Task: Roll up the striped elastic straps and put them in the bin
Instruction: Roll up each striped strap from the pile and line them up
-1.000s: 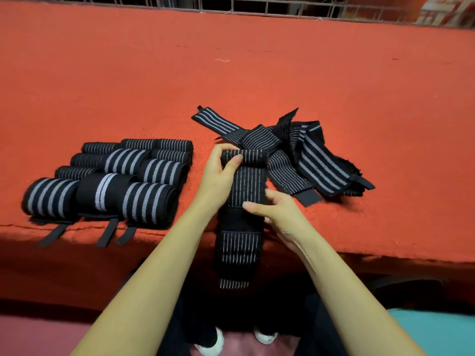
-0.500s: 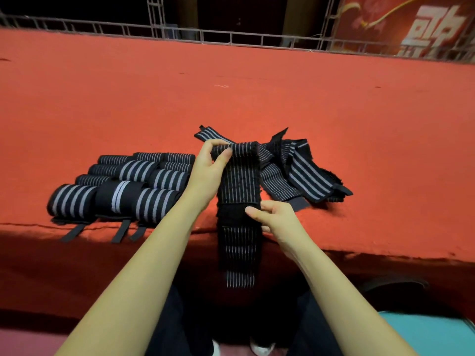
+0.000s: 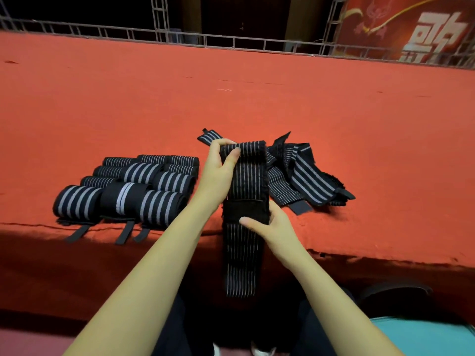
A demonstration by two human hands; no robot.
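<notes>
- Both hands were clamped on one striped strap (image 3: 245,176), just right of the rolled straps (image 3: 123,191). The left hand (image 3: 218,173) pinched its top end between thumb and fingers. The right hand (image 3: 272,224) gripped it lower down, thumb laid across the black patch (image 3: 244,209) and fingers behind.
- Over the last second, from where I stood, the left hand had drawn that top end up and clear of the loose straps (image 3: 303,181), which lay further right of the rolled straps. The end now curled over the fingers instead of lying flat on the heap.
- The right hand had barely shifted along the strap, and its tail went on hanging over the front edge of the red platform (image 3: 257,98), down and right of the rolled straps.
- I took this to mean one strap was singled out and its first turn just begun; the rolling proper was not yet done.
- The rolled straps had not changed, and several loose ones remained, so plenty of work was left.
- No bin showed. I could not tell whether a teal surface (image 3: 424,335), far down and right of the rolled straps, was one.
</notes>
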